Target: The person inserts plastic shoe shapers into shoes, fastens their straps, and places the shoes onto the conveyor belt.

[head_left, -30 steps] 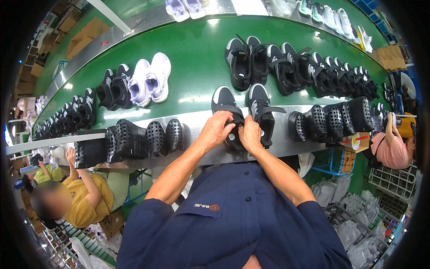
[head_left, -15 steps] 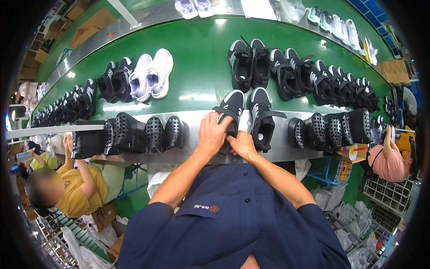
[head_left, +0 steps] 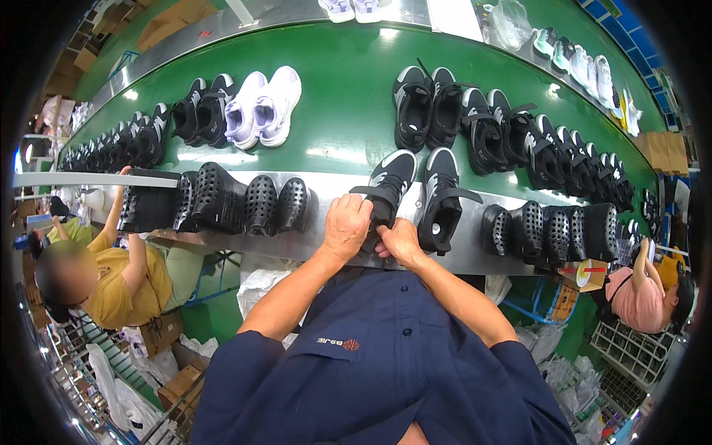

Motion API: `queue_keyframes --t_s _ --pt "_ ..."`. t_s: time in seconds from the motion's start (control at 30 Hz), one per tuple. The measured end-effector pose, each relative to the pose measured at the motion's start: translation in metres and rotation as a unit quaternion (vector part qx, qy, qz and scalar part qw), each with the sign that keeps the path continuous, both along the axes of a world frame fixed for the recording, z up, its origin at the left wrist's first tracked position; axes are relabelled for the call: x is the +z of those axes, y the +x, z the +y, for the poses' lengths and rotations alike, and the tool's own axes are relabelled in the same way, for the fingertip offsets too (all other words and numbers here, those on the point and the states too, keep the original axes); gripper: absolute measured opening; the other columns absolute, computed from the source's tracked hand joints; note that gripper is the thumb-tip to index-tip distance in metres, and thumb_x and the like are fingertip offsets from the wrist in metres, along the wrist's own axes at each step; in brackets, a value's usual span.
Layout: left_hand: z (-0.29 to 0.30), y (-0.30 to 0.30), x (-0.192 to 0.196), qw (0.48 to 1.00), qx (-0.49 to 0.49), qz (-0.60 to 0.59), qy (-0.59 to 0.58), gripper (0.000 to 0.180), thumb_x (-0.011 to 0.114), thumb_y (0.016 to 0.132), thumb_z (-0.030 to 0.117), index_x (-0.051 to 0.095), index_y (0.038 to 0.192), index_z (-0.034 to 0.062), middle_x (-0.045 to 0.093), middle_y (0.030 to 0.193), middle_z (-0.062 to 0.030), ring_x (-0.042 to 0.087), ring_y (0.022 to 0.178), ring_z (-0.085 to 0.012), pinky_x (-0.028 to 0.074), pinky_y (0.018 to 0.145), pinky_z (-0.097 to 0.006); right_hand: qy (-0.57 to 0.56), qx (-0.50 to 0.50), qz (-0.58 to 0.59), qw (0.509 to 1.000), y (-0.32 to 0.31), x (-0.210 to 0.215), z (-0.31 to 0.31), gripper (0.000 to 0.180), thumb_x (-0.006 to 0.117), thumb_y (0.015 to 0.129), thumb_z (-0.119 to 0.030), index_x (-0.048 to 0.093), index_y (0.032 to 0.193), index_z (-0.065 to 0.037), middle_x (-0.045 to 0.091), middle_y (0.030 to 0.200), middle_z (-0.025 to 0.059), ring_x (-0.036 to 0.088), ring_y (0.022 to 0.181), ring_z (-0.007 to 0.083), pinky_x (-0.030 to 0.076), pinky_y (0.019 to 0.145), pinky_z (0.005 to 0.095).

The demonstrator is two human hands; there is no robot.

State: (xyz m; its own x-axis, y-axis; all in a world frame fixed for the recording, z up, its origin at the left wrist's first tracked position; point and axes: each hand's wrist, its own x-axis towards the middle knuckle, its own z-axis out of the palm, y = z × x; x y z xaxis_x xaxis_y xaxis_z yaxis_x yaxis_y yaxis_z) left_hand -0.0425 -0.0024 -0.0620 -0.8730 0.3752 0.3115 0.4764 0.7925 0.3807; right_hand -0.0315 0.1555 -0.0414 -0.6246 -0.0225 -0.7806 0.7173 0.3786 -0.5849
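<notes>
2 bare hands are on 1 black shoe (head_left: 389, 184), which stands between them with its toe pointing away from us. The left hand (head_left: 348, 222) is closed around the shoe's left side, by the strap; the right hand (head_left: 400, 241) has its fingers bent against the heel, and we cannot tell whether they pinch it. The metal strip (head_left: 463, 256) runs beneath this grip, its near edge just on our side of the fingers. Just right of the grip stands 1 matching shoe (head_left: 443, 200), its strap sticking out to the right.

For room, we see bare metal on either side of the pair, and a broad open stretch of green tabletop (head_left: 348, 104) beyond and left of the grip.

Straight beyond the grip we count 2 black shoes (head_left: 414, 104), then 2 more to their right, then a row too crowded to count. Far left of the grip are 2 white shoes (head_left: 276, 111), with 2 black ones beside them and another crowded row past those. Left of the left hand, 2 holed black pieces (head_left: 293, 208) stand nearest, with stacks farther out; more holed stacks (head_left: 556, 233) stand right of the grip.
</notes>
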Motion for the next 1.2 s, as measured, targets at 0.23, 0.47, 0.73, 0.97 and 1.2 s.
queue_keyframes --t_s 0.23,0.47,0.73,0.97,1.2 --pt "-0.011 0.009 0.0 0.808 0.265 -0.521 0.076 0.087 0.067 0.079 0.021 0.027 0.155 0.0099 0.063 0.124 -0.0254 0.064 0.112 -0.0395 0.055 0.088 -0.043 -0.084 -0.089 -0.003 0.993 0.014 -0.016 -0.011 0.033 0.063 0.093 -0.017 0.063 0.093 0.015 0.069 0.071 0.0204 0.071 0.059 0.026 0.058 0.053 0.0344" --pt "-0.039 0.033 0.037 0.861 0.238 -0.429 0.134 0.074 0.065 0.07 0.0 0.052 0.142 0.0096 0.054 0.129 -0.025 0.054 0.122 -0.0404 0.044 0.106 -0.041 0.023 0.254 0.146 0.956 0.001 0.061 0.058 0.019 0.076 0.089 -0.017 0.067 0.096 -0.001 0.067 0.074 0.0024 0.062 0.065 0.0082 0.05 0.057 0.025" --pt "-0.047 0.029 0.09 0.94 0.087 -0.324 0.063 0.077 0.062 0.065 -0.007 0.054 0.139 0.0135 0.049 0.135 -0.0192 0.051 0.119 -0.041 0.043 0.106 -0.044 -0.199 0.261 0.204 0.922 -0.026 0.105 0.036 0.024 0.077 0.086 -0.011 0.07 0.108 -0.004 0.06 0.085 0.0 0.053 0.072 0.0071 0.044 0.064 0.0238" --pt "-0.053 0.017 0.103 0.957 -0.016 -0.279 0.074 0.078 0.064 0.063 -0.008 0.056 0.137 0.0152 0.05 0.135 -0.0169 0.051 0.116 -0.0394 0.045 0.103 -0.045 -0.141 0.268 0.26 0.917 -0.027 0.096 0.032 0.017 0.069 0.092 -0.015 0.065 0.088 0.001 0.058 0.079 0.0047 0.054 0.072 0.0123 0.044 0.065 0.0296" --pt "-0.052 0.01 0.094 0.96 -0.049 -0.271 0.052 0.077 0.062 0.062 -0.01 0.058 0.135 0.0151 0.051 0.134 -0.0155 0.051 0.113 -0.0396 0.046 0.099 -0.044 -0.129 0.302 0.295 0.897 -0.034 0.086 0.016 0.019 0.067 0.093 -0.015 0.062 0.088 0.003 0.06 0.081 0.0107 0.056 0.074 0.0199 0.045 0.068 0.0346"
